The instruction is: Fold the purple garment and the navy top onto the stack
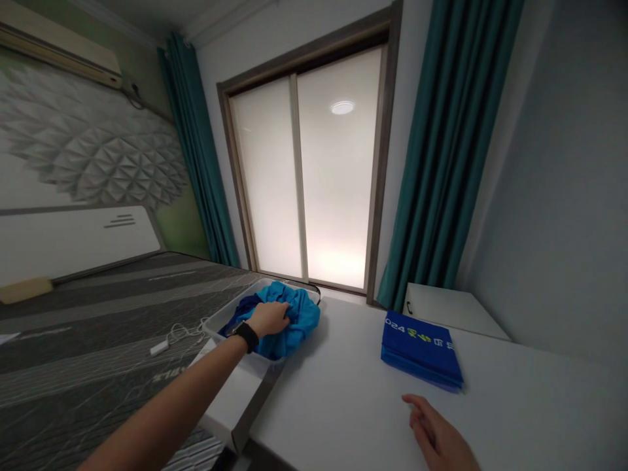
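Observation:
My left hand, with a black watch on the wrist, reaches out and closes on a light blue garment bunched in a clear plastic bin at the table's far left corner. A darker blue cloth lies under it in the bin. My right hand rests low on the white table with fingers stretched out and nothing in it. A folded dark blue garment with yellow and white print lies on the table just beyond that hand.
A bed with a grey patterned cover lies to the left, with a white cable and charger on it. A frosted sliding door and teal curtains stand behind. A white cabinet sits at the far right.

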`<state>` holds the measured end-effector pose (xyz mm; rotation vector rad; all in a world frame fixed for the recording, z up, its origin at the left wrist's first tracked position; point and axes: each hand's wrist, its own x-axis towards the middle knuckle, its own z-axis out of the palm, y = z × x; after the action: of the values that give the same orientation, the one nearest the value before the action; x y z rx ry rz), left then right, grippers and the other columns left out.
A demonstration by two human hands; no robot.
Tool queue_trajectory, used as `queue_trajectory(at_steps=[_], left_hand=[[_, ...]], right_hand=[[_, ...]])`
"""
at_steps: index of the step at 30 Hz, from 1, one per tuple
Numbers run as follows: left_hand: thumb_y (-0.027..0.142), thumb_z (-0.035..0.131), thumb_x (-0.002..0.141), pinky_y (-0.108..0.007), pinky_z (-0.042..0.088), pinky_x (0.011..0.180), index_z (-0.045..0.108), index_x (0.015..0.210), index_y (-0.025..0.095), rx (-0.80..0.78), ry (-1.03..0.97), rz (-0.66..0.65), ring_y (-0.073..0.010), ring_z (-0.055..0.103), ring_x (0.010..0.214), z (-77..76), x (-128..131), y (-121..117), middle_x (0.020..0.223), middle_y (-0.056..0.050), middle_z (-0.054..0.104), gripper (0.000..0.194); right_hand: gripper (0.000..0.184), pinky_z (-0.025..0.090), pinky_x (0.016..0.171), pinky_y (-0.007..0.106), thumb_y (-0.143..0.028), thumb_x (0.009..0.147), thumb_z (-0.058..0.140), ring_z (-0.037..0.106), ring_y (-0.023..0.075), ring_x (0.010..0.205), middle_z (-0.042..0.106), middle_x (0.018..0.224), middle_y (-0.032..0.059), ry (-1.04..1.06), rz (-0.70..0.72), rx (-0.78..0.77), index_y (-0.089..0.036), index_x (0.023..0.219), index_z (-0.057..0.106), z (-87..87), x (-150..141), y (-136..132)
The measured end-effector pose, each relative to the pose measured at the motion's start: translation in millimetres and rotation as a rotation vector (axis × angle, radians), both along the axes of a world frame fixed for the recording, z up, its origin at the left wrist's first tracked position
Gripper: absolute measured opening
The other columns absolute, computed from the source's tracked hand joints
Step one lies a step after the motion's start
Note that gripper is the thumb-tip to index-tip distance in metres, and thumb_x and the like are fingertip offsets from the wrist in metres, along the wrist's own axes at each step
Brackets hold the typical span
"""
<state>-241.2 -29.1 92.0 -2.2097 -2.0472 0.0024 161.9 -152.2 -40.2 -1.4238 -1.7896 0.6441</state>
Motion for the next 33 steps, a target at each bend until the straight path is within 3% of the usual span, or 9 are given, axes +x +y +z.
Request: queue_trajectory(at_steps=[4,11,16,18,20,22,25,29,33], left_hand=[[0.013,0.047,0.085,-0.038,0.047,0.077,0.062,0.105,0.020,-0.053,0.086,-0.045,-0.0296,0.065,0.096,-13.6,-11,-20,0.103,-0.013,0.069,0.026],[0.012,0.054,0.081,-0.048,0.042,0.088,0.064,0.107,0.019,-0.040,0.188,-0.086,-0.0347,0.056,0.110,3.1,-29,-27,0.112,-0.017,0.065,0.029],[0.027,0.074,0.066,-0.035,0.049,0.064,0.069,0.074,0.020,-0.248,0.175,-0.125,-0.0256,0.063,0.069,17.4,-32,-27,0.073,-0.006,0.068,0.012],[0.039,0.064,0.079,-0.037,0.049,0.067,0.070,0.081,0.019,-0.212,0.160,-0.120,-0.0263,0.063,0.072,25.5,-27,-22,0.078,-0.008,0.068,0.021],[0.040,0.042,0.094,-0.042,0.048,0.079,0.067,0.103,0.019,-0.080,0.129,-0.138,-0.0293,0.062,0.093,29.5,-17,-15,0.100,-0.012,0.067,0.035],[0.040,0.034,0.099,-0.042,0.044,0.090,0.057,0.125,0.021,0.057,0.058,-0.235,-0.0295,0.055,0.110,25.0,-6,-8,0.119,-0.013,0.061,0.040],[0.048,0.040,0.097,-0.042,0.043,0.091,0.049,0.135,0.026,0.061,0.004,-0.383,-0.0302,0.050,0.117,3.9,7,-1,0.132,-0.011,0.053,0.045],[0.040,0.038,0.099,-0.040,0.043,0.086,0.065,0.104,0.019,-0.022,0.070,-0.378,-0.0272,0.057,0.100,-22.9,12,7,0.106,-0.010,0.064,0.034],[0.022,0.044,0.093,-0.044,0.039,0.089,0.067,0.087,0.017,0.000,0.106,-0.353,-0.0293,0.056,0.101,-31.6,3,13,0.096,-0.012,0.066,0.025]], right_hand=[[0.041,0.055,0.072,0.025,-0.050,0.086,0.044,0.070,0.0201,0.077,0.074,0.093,0.0070,-0.039,-0.004,0.065,-0.023,0.110,0.064,-2.6,0,0],[0.041,0.055,0.068,0.023,-0.046,0.090,0.039,0.070,0.0172,0.074,0.074,0.090,0.0065,-0.102,0.022,0.079,-0.021,0.113,0.063,-4.6,0,0],[0.040,0.055,0.075,0.023,-0.045,0.091,0.038,0.072,0.0178,0.086,0.074,0.106,0.0070,-0.135,0.008,0.112,-0.023,0.112,0.063,-8.1,1,1],[0.039,0.055,0.076,0.023,-0.045,0.091,0.038,0.072,0.0181,0.088,0.073,0.108,0.0068,-0.151,0.013,0.124,-0.024,0.111,0.064,-8.5,2,2],[0.038,0.056,0.077,0.024,-0.045,0.091,0.039,0.072,0.0185,0.091,0.073,0.108,0.0066,-0.158,0.023,0.136,-0.024,0.111,0.064,-7.9,2,2],[0.038,0.056,0.079,0.024,-0.044,0.091,0.040,0.072,0.0189,0.092,0.074,0.108,0.0065,-0.160,0.032,0.148,-0.023,0.111,0.064,-7.0,2,2],[0.037,0.056,0.077,0.023,-0.043,0.091,0.041,0.072,0.0189,0.090,0.074,0.106,0.0063,-0.155,0.030,0.165,-0.023,0.110,0.065,-6.4,2,3],[0.035,0.057,0.072,0.021,-0.043,0.091,0.043,0.073,0.0182,0.086,0.075,0.102,0.0056,-0.139,0.026,0.185,-0.024,0.109,0.066,-7.5,3,3],[0.035,0.057,0.067,0.020,-0.042,0.092,0.042,0.073,0.0175,0.081,0.076,0.096,0.0055,-0.152,0.027,0.186,-0.023,0.109,0.066,-7.8,3,3]])
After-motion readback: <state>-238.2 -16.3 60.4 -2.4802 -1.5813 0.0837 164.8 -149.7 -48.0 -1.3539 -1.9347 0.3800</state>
